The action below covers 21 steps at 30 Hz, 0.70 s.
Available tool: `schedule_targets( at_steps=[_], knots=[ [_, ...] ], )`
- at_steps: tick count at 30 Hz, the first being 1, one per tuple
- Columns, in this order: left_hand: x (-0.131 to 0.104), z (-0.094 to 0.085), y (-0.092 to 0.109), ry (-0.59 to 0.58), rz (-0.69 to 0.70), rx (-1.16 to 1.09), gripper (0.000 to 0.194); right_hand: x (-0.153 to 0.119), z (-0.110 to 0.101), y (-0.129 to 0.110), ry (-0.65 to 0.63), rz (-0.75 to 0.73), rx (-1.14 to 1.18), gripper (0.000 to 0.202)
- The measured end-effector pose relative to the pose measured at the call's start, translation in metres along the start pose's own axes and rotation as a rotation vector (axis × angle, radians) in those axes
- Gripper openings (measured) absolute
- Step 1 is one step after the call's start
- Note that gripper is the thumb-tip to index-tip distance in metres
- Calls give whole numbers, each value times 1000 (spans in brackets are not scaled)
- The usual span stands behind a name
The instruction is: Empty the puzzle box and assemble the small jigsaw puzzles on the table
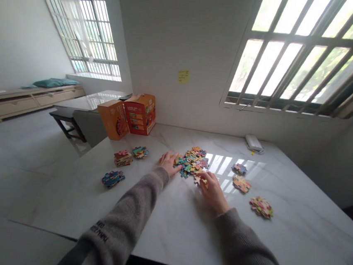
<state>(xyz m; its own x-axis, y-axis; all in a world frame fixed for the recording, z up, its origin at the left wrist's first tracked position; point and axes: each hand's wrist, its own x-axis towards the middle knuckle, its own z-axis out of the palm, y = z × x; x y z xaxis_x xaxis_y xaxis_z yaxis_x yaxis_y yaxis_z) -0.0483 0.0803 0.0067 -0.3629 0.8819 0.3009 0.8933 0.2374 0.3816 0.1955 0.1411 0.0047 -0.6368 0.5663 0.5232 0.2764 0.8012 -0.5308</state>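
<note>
A heap of jigsaw puzzle pieces [194, 161] in mixed colours lies in the middle of the white marbled table [167, 227]. My left hand [168, 163] rests against the heap's left side, thumb and fingers apart, touching pieces there. At its near right edge, the bent fingers of my right hand [213, 190] close on a pale yellow puzzle piece [197, 179]; the fingers partly cover it. Left of the heap sit small stacks of pieces: a blue one [113, 179], a pinkish-brown one [123, 158] and a green one [140, 152].
On the right are a purple stack [239, 168], an orange stack [241, 183] and a pink-green stack [261, 207]. Two orange puzzle boxes, one open-sided [113, 119] and one beside it [140, 114], stand back left. A white device [254, 143] lies near the wall.
</note>
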Motion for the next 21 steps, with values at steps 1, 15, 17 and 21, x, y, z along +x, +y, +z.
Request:
schedule_targets(
  at_steps=[1, 15, 17, 21],
  knots=[
    [5, 4, -1, -23, -7, 12, 70, 0, 1, -1, -7, -8, 4, 26],
    [-17, -9, -21, 3, 41, -39, 38, 0, -4, -11, -35, -19, 83, 27],
    [-18, -14, -24, 62, 72, -166, 36, -1, -3, -9, -34, -16, 89, 27],
    [-19, -15, -12, 90, -6, -806, 40, -1, -1, -14, -17, 4, 117, 23]
  ],
)
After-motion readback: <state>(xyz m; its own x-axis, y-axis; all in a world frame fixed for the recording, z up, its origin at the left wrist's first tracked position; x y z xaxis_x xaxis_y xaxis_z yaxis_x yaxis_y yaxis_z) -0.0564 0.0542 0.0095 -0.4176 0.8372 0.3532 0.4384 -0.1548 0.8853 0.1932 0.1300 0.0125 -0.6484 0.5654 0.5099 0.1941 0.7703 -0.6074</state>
